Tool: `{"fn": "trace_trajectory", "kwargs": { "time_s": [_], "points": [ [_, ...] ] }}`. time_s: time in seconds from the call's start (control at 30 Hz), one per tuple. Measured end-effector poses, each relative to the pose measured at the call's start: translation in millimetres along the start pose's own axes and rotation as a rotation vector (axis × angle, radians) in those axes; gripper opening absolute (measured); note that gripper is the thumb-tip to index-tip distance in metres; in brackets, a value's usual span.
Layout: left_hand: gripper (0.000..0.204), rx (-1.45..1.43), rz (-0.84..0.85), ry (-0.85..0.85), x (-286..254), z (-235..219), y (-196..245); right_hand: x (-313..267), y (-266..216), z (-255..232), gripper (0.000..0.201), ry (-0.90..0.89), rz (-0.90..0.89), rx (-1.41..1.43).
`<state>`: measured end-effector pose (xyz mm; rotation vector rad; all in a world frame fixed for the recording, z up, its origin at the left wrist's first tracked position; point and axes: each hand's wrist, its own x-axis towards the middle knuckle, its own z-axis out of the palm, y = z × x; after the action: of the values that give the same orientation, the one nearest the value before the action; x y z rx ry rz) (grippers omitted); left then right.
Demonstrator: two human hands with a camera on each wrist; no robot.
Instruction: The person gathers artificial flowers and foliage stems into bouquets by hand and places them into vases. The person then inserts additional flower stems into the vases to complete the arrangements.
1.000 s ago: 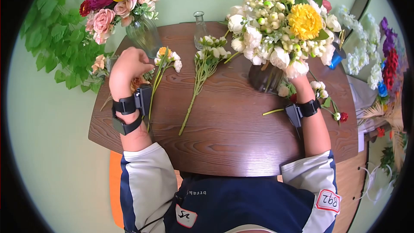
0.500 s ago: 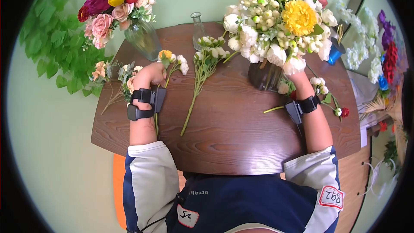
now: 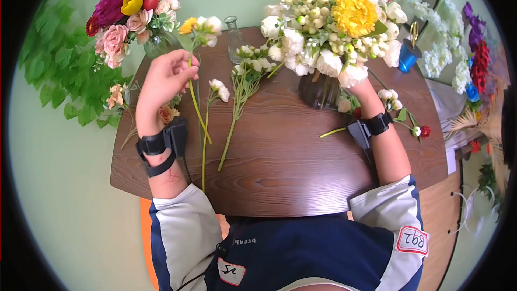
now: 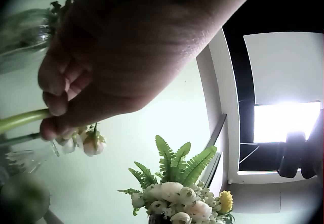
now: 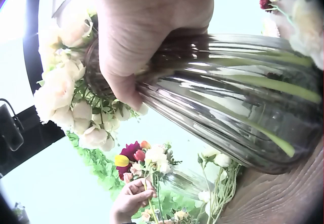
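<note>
My left hand (image 3: 166,78) is raised over the table's left side and pinches green flower stems (image 4: 24,120) between thumb and fingertips. Above the fingers, a yellow bloom (image 3: 188,25) and white blooms (image 3: 210,28) top these stems, whose lower ends slant down toward me. My right hand (image 5: 152,19) grips the dark ribbed glass vase (image 5: 243,97) round its neck, just under the flowers. That vase stands on the table full of white roses (image 3: 329,63), berry sprays and one large yellow flower (image 3: 355,13). In the head view the blossoms hide most of the right fingers.
White flower sprigs (image 3: 218,89) and a bunch of white blooms (image 3: 253,64) lie mid-left on the wooden table (image 3: 269,167). A slim clear bottle (image 3: 232,40) and a vase of pink and purple flowers (image 3: 126,8) stand behind. A blue bucket (image 3: 408,58) is at the right.
My left hand first reached to the stems lying on the table, then lifted the yellow and white flowers up and back left. My right hand has stayed at the vase.
</note>
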<state>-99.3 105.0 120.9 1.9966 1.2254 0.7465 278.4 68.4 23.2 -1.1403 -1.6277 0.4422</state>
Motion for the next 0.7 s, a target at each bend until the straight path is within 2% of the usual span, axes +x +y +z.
{"fn": "trace_trajectory", "kwargs": {
  "time_s": [0.03,0.17,0.2,0.27,0.3,0.33,0.4,0.43,0.47,0.57,0.67,0.7],
  "points": [
    [0.01,-0.024,0.06,0.04,-3,-1,0,0,-2,0,0.057,-0.009,0.02,0.044],
    [0.017,-0.01,0.097,0.15,-18,-4,22,2,-2,3,0.058,-0.008,0.028,0.125],
    [0.017,-0.01,0.106,0.149,-18,-4,22,2,-6,2,0.059,-0.03,-0.028,0.077],
    [0.017,-0.168,0.211,0.215,-18,-3,21,1,2,3,0.06,-0.017,-0.065,0.025],
    [0.017,-0.168,0.255,0.254,-17,-3,22,-1,3,5,0.06,0.01,-0.062,0.091],
    [0.017,-0.17,0.262,0.254,-16,-2,24,-11,1,5,0.061,0.045,0.016,0.286],
    [0.016,-0.168,0.471,0.4,-15,2,27,-10,-2,1,0.06,0.039,0.029,0.297],
    [0.016,-0.224,0.523,0.435,-17,4,30,-32,-8,-5,0.06,0.029,0.048,0.313],
    [0.016,-0.226,0.523,0.435,-19,6,35,-22,-8,-4,0.06,0.018,0.067,0.329],
    [0.016,-0.419,0.83,0.61,-31,9,47,-25,-19,6,0.06,-0.026,0.126,0.381],
    [0.016,-0.561,0.922,0.718,-43,3,53,-24,-27,13,0.06,-0.069,0.189,0.439],
    [0.016,-0.633,0.957,0.681,-47,-1,51,-26,-28,12,0.06,-0.083,0.212,0.46]
  ]
}}
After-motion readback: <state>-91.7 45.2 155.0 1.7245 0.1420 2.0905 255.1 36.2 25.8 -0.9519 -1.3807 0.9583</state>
